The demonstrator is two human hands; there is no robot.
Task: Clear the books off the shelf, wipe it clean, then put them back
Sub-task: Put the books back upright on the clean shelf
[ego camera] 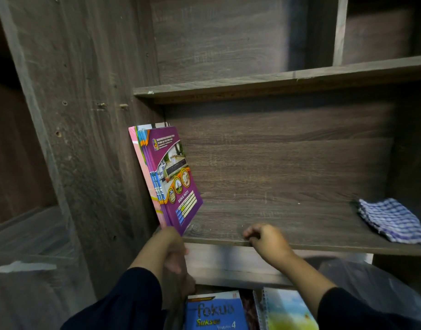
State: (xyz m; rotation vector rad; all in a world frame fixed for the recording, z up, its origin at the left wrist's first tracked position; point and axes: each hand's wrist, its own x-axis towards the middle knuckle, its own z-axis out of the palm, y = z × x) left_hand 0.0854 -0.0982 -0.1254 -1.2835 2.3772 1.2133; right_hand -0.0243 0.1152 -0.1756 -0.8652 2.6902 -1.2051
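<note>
A thin stack of purple and pink books [167,177] stands upright at the left end of the brown wooden shelf [288,210], leaning against the side wall. My left hand [172,248] grips the stack's bottom edge at the shelf's front lip. My right hand [264,239] rests at the front edge of the shelf, fingers loosely curled, holding nothing. A blue and white checked cloth [392,220] lies folded at the right end of the shelf.
Below the shelf lie a blue "Fokus Sukses" book [215,310] and a spiral-bound notebook [285,310]. An upper shelf board [276,84] runs above. The cabinet's side panel [85,139] stands to the left. Clear plastic [371,279] lies at lower right.
</note>
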